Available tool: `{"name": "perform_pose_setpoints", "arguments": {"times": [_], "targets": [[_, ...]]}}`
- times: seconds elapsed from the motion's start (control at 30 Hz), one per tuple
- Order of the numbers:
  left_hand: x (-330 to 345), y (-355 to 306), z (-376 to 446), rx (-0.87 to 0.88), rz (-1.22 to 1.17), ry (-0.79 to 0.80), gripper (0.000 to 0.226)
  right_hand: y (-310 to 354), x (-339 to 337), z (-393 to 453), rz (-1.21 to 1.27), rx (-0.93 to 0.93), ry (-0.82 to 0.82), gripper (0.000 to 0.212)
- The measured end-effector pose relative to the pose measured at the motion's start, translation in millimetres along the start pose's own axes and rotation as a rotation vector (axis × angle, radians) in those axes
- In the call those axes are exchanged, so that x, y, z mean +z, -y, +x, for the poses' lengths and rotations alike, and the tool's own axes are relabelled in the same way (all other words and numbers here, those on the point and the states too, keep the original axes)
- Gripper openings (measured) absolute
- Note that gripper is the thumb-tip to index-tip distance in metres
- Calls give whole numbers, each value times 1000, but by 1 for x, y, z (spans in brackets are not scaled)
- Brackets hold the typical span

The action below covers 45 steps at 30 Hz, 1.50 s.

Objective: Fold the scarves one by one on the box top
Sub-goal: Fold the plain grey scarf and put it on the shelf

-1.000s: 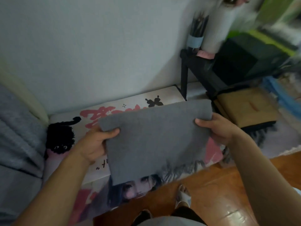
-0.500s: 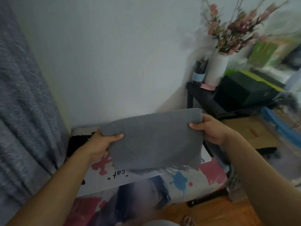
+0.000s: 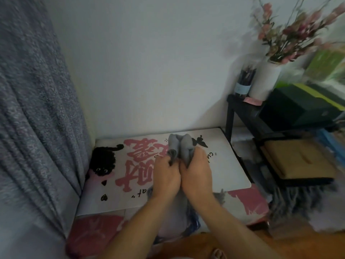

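A grey scarf [image 3: 183, 145] is doubled over between my two hands, its two folded ends sticking up above my fingers. My left hand [image 3: 166, 177] grips the left end and my right hand [image 3: 197, 176] grips the right end, the hands pressed side by side. They hover over the box top [image 3: 224, 165], a white lid printed with a black cat and pink characters. The rest of the scarf hangs below my wrists, mostly hidden, with some fringe showing at the box's front edge.
A grey curtain [image 3: 33, 118] hangs on the left. A black shelf [image 3: 248, 116] on the right carries a white vase of pink flowers [image 3: 265, 81], a pencil cup [image 3: 243, 83] and a dark box [image 3: 298, 107]. A tan cushion [image 3: 300, 159] lies on the lower shelf.
My hands have come together from holding the scarf spread wide, folding it in half. The scarf has dropped closer to the box top, and the view has tilted down.
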<state>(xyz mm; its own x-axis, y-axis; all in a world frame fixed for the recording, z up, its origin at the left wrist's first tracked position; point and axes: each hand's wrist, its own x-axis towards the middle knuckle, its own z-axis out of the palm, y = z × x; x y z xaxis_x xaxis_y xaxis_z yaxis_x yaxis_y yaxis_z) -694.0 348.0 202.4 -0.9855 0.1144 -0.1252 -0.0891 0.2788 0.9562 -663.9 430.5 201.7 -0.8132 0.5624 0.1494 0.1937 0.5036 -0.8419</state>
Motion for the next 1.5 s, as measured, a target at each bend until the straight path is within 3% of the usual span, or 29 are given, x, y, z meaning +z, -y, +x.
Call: {"name": "perform_pose_setpoints", "arguments": {"times": [0.17,0.23,0.3,0.37,0.4,0.43,0.5,0.53,0.67,0.73,0.8,0.87,1.0,1.1,1.17,1.23,1.3,1.37,1.43,1.5], "targets": [[-14,3,-11,-142,-286,142,23,-12,12,-22,-230,-184,70,65],[-14,5,-16,-129,-299,211,21,-8,14,-28,-255,-232,113,67],[-23,9,-12,-131,-320,173,39,-4,12,-35,-179,-312,259,58],[-40,13,-1,-145,-366,63,39,-2,-5,-38,-8,-347,534,53],[-51,15,5,-109,-335,33,38,-1,-19,-34,75,-341,624,51],[-61,15,7,-47,-266,60,36,-1,-32,-24,112,-343,595,48],[-75,11,10,91,-146,205,27,-3,-56,9,1,-396,370,47],[-81,9,10,141,-106,282,27,0,-65,24,-101,-447,352,48],[-103,-5,13,307,-9,370,30,17,-69,48,-407,-619,785,40],[-112,-12,15,347,-33,351,31,18,-73,52,-556,-663,818,57],[-118,-16,16,350,-93,303,26,22,-79,59,-664,-625,762,64],[-119,-14,17,316,-153,249,20,29,-81,60,-626,-607,706,57],[-104,-9,16,166,-352,251,24,36,-77,54,-199,-425,567,31],[-95,-7,16,-34,-533,417,46,36,-82,62,161,-232,577,45],[-89,-4,19,-86,-507,457,62,34,-76,69,236,-168,603,61],[-83,-3,24,-124,-501,424,62,27,-67,79,257,-90,604,63],[-76,-1,31,-147,-555,366,50,10,-66,90,366,47,674,66],[-71,4,41,-194,-639,314,39,-12,-65,91,512,222,925,68],[-68,13,48,-229,-581,279,30,-36,-53,70,466,308,1121,61],[-66,23,54,-262,-491,294,27,-57,-38,54,398,303,1063,62]]}}
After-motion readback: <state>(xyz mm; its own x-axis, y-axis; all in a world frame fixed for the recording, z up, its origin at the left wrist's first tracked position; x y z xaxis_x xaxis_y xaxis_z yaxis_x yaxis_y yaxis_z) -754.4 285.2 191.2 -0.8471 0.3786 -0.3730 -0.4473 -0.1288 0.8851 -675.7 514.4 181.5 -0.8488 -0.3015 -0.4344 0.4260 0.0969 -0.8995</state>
